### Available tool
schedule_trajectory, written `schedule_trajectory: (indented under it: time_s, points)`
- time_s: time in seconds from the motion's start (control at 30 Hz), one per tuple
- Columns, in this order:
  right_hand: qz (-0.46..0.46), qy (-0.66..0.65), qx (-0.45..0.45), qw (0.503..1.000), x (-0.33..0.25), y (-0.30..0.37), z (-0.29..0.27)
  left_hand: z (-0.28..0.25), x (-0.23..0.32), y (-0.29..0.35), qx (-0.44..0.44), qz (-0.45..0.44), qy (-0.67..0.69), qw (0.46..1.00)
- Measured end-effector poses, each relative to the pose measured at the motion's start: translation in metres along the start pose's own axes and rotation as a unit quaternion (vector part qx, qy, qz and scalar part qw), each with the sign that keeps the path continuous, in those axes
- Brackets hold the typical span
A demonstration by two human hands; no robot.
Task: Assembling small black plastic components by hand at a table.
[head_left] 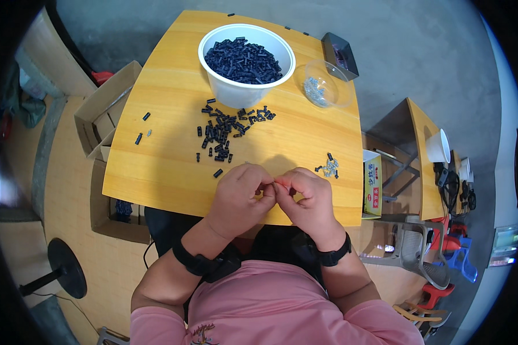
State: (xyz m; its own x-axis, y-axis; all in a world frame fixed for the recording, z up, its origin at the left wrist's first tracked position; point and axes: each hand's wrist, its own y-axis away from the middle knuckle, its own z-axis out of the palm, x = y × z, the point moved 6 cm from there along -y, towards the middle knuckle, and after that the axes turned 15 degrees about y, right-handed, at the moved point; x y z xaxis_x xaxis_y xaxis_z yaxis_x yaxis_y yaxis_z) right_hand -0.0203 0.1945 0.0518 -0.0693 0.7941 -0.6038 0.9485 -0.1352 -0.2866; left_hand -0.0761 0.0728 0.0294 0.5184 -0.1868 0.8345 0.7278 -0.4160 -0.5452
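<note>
My left hand [244,192] and my right hand [305,198] meet fingertip to fingertip over the near edge of the wooden table [161,167]. Both are closed in a pinch, and whatever lies between the fingers is hidden. Just beyond them spreads a loose pile of small black cylindrical parts [218,129], with a single black part [217,172] close to my left hand. To the right of my right hand lies a little heap of small silvery pieces [330,168], with a few black parts around it.
A white tub [236,89] full of black parts stands at the far side. Right of it are a clear round container [342,95] with silvery pieces and a dark tray [351,70]. Cardboard boxes [86,123] stand left of the table; a grey chair [406,247] is at the right.
</note>
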Motion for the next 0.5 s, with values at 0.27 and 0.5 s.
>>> schedule_trajectory:
  time_s: [0.27, 0.5]
  points:
    - [0.202, -0.259, -0.016, 0.944, 0.032, 0.017, 0.014, 0.008, -0.004, 0.005, -0.004, -0.121, 0.121, 0.985]
    - [-0.01, -0.086, 0.0, 0.996, 0.004, 0.005, -0.016, 0.019, -0.024, 0.024, 0.005, -0.421, 0.459, 0.783]
